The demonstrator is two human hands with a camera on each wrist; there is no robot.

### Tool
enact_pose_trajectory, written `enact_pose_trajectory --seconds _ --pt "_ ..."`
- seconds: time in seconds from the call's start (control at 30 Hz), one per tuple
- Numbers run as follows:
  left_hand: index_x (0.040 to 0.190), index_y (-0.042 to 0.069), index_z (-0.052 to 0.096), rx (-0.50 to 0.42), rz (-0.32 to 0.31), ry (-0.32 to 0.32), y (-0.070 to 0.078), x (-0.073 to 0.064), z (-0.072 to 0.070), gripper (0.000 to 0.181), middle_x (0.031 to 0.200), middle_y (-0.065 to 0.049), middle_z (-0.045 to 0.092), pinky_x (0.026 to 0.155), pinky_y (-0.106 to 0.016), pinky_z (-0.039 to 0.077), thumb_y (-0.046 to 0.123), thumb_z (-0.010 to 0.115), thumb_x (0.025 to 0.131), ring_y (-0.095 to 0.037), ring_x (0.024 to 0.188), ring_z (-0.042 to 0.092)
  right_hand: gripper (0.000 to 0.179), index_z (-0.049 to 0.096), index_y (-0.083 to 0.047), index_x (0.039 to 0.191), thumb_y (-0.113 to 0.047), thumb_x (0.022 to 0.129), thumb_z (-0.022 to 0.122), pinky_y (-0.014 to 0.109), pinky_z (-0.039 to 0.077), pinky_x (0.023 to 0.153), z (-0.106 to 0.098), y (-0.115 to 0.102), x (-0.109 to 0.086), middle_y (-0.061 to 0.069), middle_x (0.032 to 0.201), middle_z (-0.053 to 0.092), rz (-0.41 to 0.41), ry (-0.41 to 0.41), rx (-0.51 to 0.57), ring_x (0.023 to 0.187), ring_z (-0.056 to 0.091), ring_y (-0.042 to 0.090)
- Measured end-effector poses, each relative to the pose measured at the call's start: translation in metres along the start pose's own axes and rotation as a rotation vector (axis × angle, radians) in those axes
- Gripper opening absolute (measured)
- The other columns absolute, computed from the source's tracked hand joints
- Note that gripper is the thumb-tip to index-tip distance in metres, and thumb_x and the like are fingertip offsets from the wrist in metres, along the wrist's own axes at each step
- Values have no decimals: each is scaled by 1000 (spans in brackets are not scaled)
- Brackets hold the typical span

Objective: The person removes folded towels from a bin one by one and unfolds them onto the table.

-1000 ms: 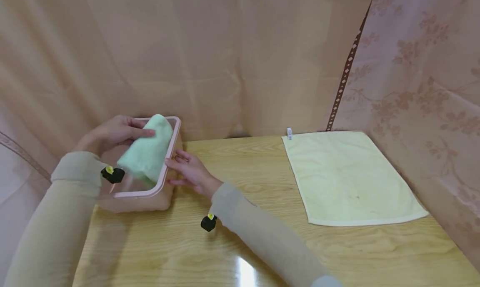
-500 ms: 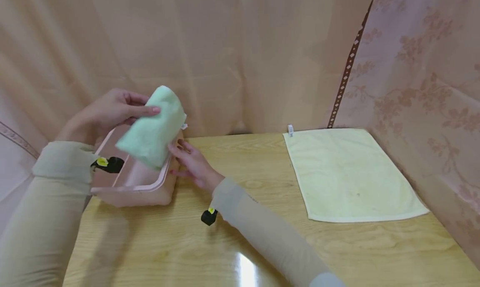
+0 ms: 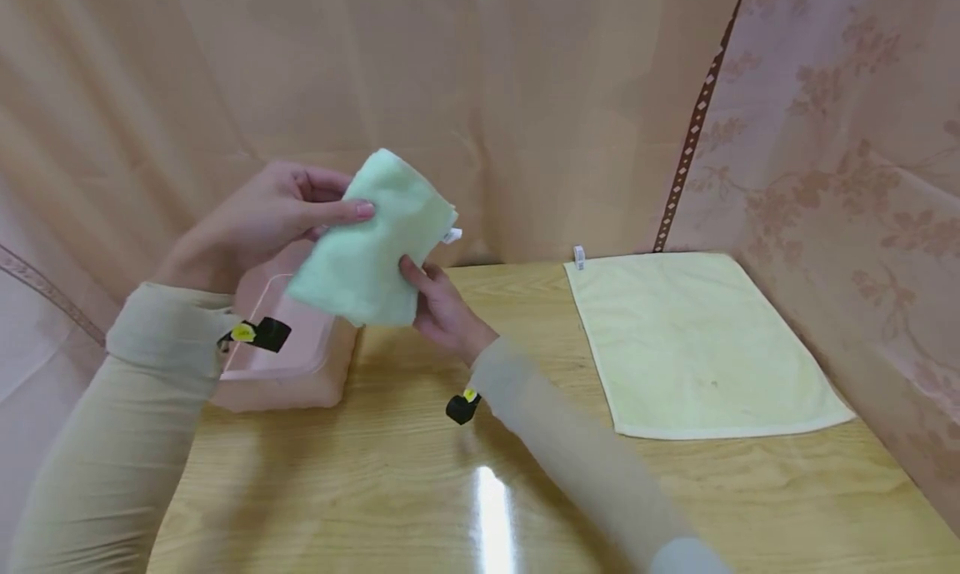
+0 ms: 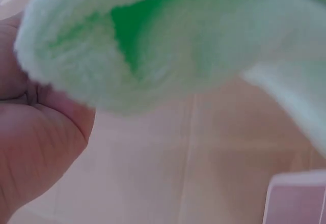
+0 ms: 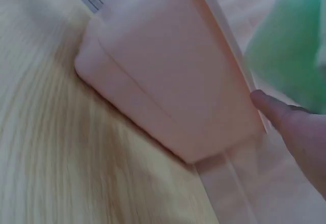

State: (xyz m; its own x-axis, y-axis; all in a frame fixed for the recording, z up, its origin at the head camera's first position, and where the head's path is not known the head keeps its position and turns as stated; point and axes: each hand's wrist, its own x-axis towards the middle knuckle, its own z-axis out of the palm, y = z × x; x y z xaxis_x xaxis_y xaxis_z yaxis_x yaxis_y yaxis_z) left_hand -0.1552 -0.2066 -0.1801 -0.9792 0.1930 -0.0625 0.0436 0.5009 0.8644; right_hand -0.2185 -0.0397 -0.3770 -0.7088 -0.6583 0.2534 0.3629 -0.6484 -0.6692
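Observation:
A folded mint-green towel (image 3: 375,241) with a small white tag hangs in the air over the right side of a pink plastic bin (image 3: 285,391). At its upper left edge my left hand (image 3: 273,212) pinches it, thumb on the near face. My right hand (image 3: 450,311) holds the lower right edge, its thumb over the front and the other fingers partly hidden behind the cloth. The left wrist view shows the towel's fluffy folds (image 4: 153,76) up close beside the left hand. In the right wrist view, the right thumb (image 5: 285,117) overlaps the bin's rim.
A pale yellow towel (image 3: 705,349) lies spread flat on the right of the wooden table (image 3: 375,491). Beige curtains (image 3: 525,116) hang close behind the table, with a flower-patterned curtain (image 3: 847,182) along the right side. Each wrist carries a small black camera (image 3: 270,334).
My left hand has lifted the green towel out of the bin and carried it rightward. My right hand has left the bin's side and taken hold of the towel's lower right edge.

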Motion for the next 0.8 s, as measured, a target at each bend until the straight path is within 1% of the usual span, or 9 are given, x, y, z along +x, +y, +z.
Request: enact_pose_trajectory --seconds 0.13,0.2,0.33,0.43,0.5,0.57,0.6,0.7,0.8 --pt "124 11 73 -78 50 1 5 2 13 41 109 -6 76 77 -31 58 31 81 89 -21 95 71 73 47 -21 132 -48 76 85 36 51 96 -16 -21 -10 1 122 61 -5 -27 -13 112 59 18" --pt "123 9 73 -134 76 -3 5 4 20 39 107 -8 76 77 -31 58 28 81 89 -20 94 71 73 46 -21 133 -46 77 85 38 51 96 -24 -35 -18 2 124 59 11 -37 -33 113 58 19" --pt "120 6 74 -278 134 -14 -1 11 34 34 102 -12 76 72 -33 60 20 81 90 -22 87 72 75 46 -18 132 -39 75 90 39 52 95 -37 -69 -39 4 124 60 58 27 -128 113 59 21" --pt "117 3 74 -410 152 -13 -6 18 46 31 102 -12 75 69 -36 62 15 81 89 -22 84 72 76 47 -13 133 -32 75 92 41 54 94 -43 -95 -56 8 125 60 75 93 -225 113 61 24" --pt "116 1 73 -483 149 -4 -9 22 54 30 103 -12 74 68 -37 62 13 80 89 -22 83 72 69 48 -11 134 -26 80 89 42 55 94 -46 -112 -66 10 126 60 73 131 -281 113 62 26" --pt "118 1 71 -547 124 15 -12 26 62 32 105 -11 74 69 -37 62 14 80 90 -22 83 72 60 48 -11 136 -20 88 83 44 55 94 -47 -128 -74 11 127 59 74 155 -344 114 62 27" --pt "119 2 70 -561 109 25 -14 27 66 34 107 -11 73 70 -37 62 16 79 90 -23 84 72 54 48 -11 136 -17 92 78 44 55 94 -47 -135 -78 11 127 60 81 170 -373 114 63 27" --pt "126 4 67 -565 63 61 -22 32 77 40 112 -12 71 71 -37 62 23 77 93 -24 85 73 41 50 -10 135 -10 98 68 43 56 93 -48 -155 -87 11 124 62 115 212 -453 111 65 26" --pt "130 6 64 -561 12 87 -32 39 92 41 115 -12 70 70 -37 62 27 74 95 -24 86 73 37 51 -9 134 -9 100 65 43 58 89 -53 -172 -94 11 122 64 168 243 -537 107 67 25"
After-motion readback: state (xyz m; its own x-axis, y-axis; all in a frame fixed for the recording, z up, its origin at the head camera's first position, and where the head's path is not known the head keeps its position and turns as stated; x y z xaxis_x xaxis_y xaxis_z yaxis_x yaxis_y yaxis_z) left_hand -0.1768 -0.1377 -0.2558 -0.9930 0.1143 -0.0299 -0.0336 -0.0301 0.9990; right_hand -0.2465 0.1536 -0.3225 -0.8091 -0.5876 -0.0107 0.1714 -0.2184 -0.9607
